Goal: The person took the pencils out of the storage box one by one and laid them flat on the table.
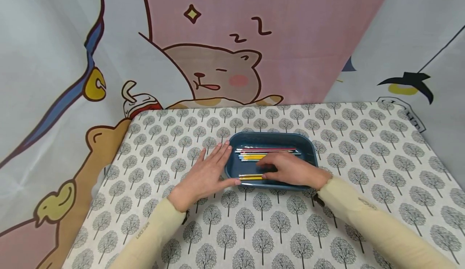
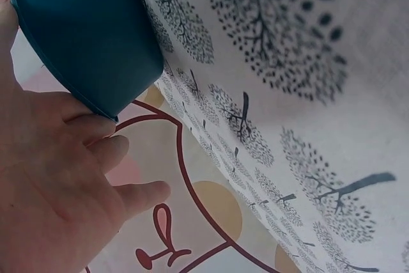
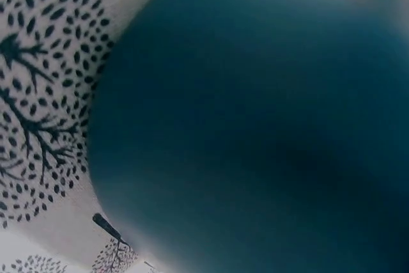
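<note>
In the head view a dark blue plastic tray [image 1: 272,138] with rounded corners stands on the table. Several pencils [image 1: 254,156] lie side by side along its back half. Yellow pencils [image 1: 250,177] lie near the front wall. Spread fingers of my left hand [image 1: 205,176] rest on the tray's left rim, the thumb at the front left corner. My right hand [image 1: 292,170] reaches inside from the right, fingers bent and apart from the thumb. Its thumb touches the yellow pencils and covers their right ends. In the right wrist view, the tray's wall [image 3: 255,126] hides that hand.
A white cloth [image 1: 261,240] printed with grey trees covers the table. Curtains with cartoon animals [image 1: 225,73] hang behind it and at both sides. Cream sleeves [image 1: 378,220] cover both forearms.
</note>
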Demonstrator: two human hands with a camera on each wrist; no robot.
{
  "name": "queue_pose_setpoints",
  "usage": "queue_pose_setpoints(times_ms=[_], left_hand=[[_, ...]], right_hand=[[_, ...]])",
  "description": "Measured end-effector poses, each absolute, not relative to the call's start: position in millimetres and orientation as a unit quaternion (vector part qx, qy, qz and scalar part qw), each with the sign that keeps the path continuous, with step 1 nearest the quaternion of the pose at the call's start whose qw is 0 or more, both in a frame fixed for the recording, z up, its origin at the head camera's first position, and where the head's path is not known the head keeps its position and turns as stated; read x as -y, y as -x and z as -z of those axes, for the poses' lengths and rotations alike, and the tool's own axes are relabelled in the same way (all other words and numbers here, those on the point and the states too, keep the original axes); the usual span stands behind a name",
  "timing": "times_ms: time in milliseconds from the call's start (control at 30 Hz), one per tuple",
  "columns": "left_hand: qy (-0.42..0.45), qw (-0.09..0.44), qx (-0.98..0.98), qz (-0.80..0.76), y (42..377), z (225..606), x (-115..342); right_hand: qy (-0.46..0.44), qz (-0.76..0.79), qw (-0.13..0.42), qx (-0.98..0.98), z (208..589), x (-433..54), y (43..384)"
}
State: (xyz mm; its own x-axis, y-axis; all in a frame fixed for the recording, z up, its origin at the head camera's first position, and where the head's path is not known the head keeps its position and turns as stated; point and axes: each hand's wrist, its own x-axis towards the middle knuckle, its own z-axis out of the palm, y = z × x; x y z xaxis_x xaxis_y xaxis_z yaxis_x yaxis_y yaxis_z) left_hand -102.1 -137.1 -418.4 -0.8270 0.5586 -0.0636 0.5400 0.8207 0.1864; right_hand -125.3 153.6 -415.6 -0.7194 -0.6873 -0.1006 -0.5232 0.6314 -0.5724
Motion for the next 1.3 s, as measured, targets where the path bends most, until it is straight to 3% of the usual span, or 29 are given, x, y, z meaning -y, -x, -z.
queue_pose_setpoints(times_ms=[933,1300], left_hand=[[-0.303,0.037,-0.95,-0.065,101,418,136],[-0.3,0.039,-0.951,-0.069,99,418,136]], right_hand=[[0.328,0.257,0.188,-0.889,432,-146,131],[0.324,0.277,0.169,-0.888,431,-148,129]])
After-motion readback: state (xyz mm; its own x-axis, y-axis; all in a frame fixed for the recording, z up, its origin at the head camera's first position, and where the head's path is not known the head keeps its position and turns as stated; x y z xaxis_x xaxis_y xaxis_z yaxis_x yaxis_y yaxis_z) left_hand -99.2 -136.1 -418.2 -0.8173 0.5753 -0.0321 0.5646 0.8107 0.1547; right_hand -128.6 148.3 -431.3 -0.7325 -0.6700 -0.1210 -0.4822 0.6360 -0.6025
